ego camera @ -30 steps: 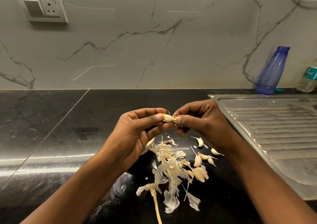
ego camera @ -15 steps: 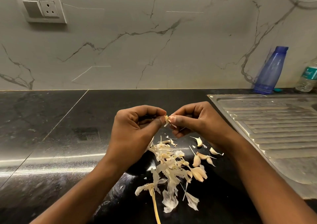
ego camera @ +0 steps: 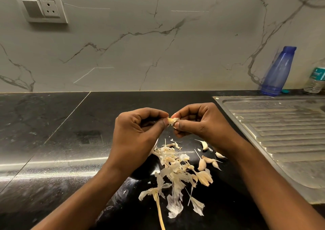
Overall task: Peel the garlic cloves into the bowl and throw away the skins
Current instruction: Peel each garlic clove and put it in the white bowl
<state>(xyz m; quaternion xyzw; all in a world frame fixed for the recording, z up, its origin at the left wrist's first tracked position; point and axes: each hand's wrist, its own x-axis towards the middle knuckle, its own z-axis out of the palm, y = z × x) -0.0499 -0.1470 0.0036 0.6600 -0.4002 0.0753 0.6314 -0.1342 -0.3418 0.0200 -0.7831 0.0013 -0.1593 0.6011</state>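
Note:
Above the black counter, both hands meet on one small garlic clove. My left hand pinches its left end between thumb and forefinger. My right hand pinches its right end, fingers curled. Below the hands lies a heap of papery garlic skins with a long dry stem. Several unpeeled cloves lie to the right of the heap, some partly hidden under my right wrist. No bowl is in view.
A steel sink drainboard fills the right side of the counter. A blue plastic bottle and a clear water bottle stand against the marble wall at back right. A wall socket sits top left.
The hands stayed together over the skins, working the clove; my left thumb and forefinger shifted along it, and less of the clove shows than a second ago.

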